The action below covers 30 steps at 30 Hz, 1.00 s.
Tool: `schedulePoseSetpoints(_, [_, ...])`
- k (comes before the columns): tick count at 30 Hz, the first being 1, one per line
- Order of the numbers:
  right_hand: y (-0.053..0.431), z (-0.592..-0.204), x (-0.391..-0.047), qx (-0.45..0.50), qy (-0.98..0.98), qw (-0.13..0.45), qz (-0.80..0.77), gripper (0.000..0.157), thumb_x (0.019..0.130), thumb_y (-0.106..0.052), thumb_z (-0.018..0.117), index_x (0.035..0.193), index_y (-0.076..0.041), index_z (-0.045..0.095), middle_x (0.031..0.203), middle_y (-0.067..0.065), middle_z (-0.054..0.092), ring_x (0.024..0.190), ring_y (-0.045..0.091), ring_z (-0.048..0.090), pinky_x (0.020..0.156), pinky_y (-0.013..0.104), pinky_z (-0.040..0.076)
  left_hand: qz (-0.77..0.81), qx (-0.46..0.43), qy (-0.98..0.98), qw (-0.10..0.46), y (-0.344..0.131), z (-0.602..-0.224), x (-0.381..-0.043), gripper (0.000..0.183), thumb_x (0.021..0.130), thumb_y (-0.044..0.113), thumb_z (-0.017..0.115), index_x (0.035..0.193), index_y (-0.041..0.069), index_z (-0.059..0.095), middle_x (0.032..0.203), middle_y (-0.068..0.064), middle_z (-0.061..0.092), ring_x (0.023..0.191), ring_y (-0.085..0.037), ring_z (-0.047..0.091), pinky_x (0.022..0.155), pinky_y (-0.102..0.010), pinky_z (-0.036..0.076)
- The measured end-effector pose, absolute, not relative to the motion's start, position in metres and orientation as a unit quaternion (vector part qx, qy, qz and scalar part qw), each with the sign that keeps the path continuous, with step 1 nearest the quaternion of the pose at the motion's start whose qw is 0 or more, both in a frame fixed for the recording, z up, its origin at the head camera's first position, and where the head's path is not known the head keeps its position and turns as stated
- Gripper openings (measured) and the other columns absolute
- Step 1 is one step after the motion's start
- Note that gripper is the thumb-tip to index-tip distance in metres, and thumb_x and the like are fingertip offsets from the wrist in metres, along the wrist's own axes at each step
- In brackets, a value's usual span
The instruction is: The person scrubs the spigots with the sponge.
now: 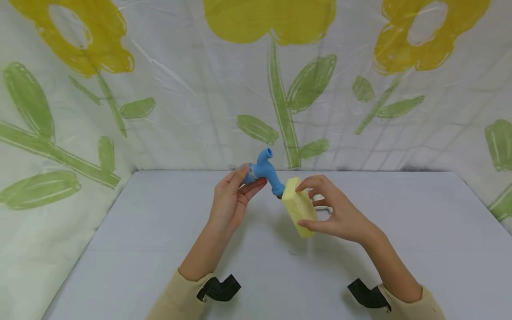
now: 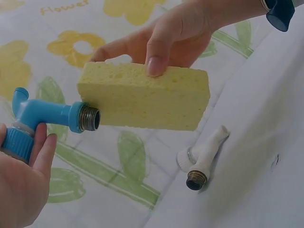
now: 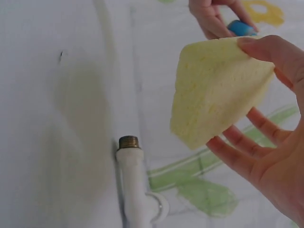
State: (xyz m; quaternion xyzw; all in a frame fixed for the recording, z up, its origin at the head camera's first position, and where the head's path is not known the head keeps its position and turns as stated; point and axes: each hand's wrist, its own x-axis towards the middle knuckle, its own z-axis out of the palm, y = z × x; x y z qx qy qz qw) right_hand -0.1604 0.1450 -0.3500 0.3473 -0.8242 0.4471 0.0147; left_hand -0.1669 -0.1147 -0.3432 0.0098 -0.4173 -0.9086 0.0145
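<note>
A blue plastic faucet (image 1: 265, 171) with a threaded metal end (image 2: 90, 118) is held above the table by my left hand (image 1: 231, 200), thumb and fingers around its ribbed knob end. My right hand (image 1: 338, 209) grips a yellow sponge block (image 1: 298, 206) between thumb and fingertips, tilted in the air. In the head view the sponge's upper corner overlaps the faucet's threaded end. The left wrist view puts the sponge (image 2: 142, 102) just behind that thread. In the right wrist view the sponge hides most of the blue faucet (image 3: 241, 28).
A white faucet (image 2: 204, 156) with a threaded metal end lies on the white table (image 1: 160, 249), mostly hidden behind the right hand in the head view. A curtain with yellow flowers and green leaves (image 1: 312, 84) hangs along the table's back edge. Dark wrist mounts (image 1: 220, 289) sit at both sleeves.
</note>
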Motion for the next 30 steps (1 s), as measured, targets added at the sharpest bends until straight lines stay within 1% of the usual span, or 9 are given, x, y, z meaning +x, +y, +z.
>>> schedulePoseSetpoints(4, [0.1441, -0.3503, -0.16, 0.355, -0.821, 0.008, 0.448, 0.067, 0.081, -0.01, 0.093, 0.136, -0.023, 0.056, 0.138, 0.001, 0.053, 0.109, 0.021, 0.054, 0.087, 0.04, 0.063, -0.909, 0.012, -0.416, 0.023, -0.1179, -0.3417, -0.1674, 0.034, 0.112, 0.007, 0.05, 0.091, 0.011, 0.076, 0.091, -0.004, 0.067, 0.083, -0.02, 0.079, 0.09, -0.037, 0.064])
schedulePoseSetpoints(6, [0.1437, -0.3508, -0.1601, 0.362, -0.817, 0.011, 0.449, 0.067, 0.081, -0.01, 0.093, 0.136, -0.022, 0.056, 0.138, 0.002, 0.054, 0.109, 0.021, 0.055, 0.087, 0.04, 0.064, -0.909, 0.011, -0.415, 0.024, -0.1189, -0.3412, -0.1674, 0.034, 0.112, 0.008, 0.049, 0.092, 0.011, 0.076, 0.091, -0.004, 0.068, 0.083, -0.02, 0.079, 0.09, -0.037, 0.064])
schedulePoseSetpoints(12, [0.1432, -0.3519, -0.1608, 0.36, -0.818, 0.029, 0.447, 0.065, 0.082, -0.008, 0.092, 0.136, -0.02, 0.057, 0.135, 0.004, 0.054, 0.106, 0.021, 0.055, 0.085, 0.043, 0.064, -0.912, -0.001, -0.41, 0.019, -0.1193, -0.3415, -0.1674, 0.033, 0.112, 0.007, 0.049, 0.095, 0.01, 0.077, 0.089, -0.004, 0.069, 0.083, -0.02, 0.079, 0.091, -0.037, 0.064])
schedulePoseSetpoints(19, [0.142, -0.3488, -0.1593, 0.366, -0.81, 0.025, 0.457, 0.064, 0.082, -0.008, 0.091, 0.136, -0.02, 0.058, 0.136, 0.005, 0.054, 0.107, 0.023, 0.055, 0.085, 0.044, 0.064, -0.912, -0.003, -0.409, 0.022, -0.1191, -0.3413, -0.1676, 0.034, 0.112, 0.009, 0.05, 0.092, 0.01, 0.077, 0.089, -0.004, 0.07, 0.083, -0.019, 0.079, 0.09, -0.037, 0.065])
schedulePoseSetpoints(25, [0.1431, -0.3495, -0.1598, 0.356, -0.818, 0.025, 0.45, 0.064, 0.083, -0.008, 0.09, 0.137, -0.02, 0.057, 0.137, 0.005, 0.054, 0.107, 0.022, 0.055, 0.086, 0.045, 0.064, -0.909, -0.014, -0.415, 0.014, -0.1204, -0.3419, -0.1676, 0.027, 0.111, 0.01, 0.053, 0.101, 0.011, 0.078, 0.091, -0.005, 0.071, 0.084, -0.021, 0.079, 0.093, -0.038, 0.064])
schedulePoseSetpoints(30, [0.1436, -0.3493, -0.1605, 0.343, -0.824, 0.024, 0.451, 0.061, 0.086, -0.009, 0.088, 0.137, -0.02, 0.058, 0.136, 0.004, 0.056, 0.107, 0.023, 0.056, 0.087, 0.048, 0.063, -0.909, -0.018, -0.416, 0.009, -0.1214, -0.3418, -0.1692, 0.026, 0.111, 0.007, 0.051, 0.106, 0.009, 0.076, 0.093, -0.005, 0.071, 0.083, -0.021, 0.079, 0.092, -0.039, 0.064])
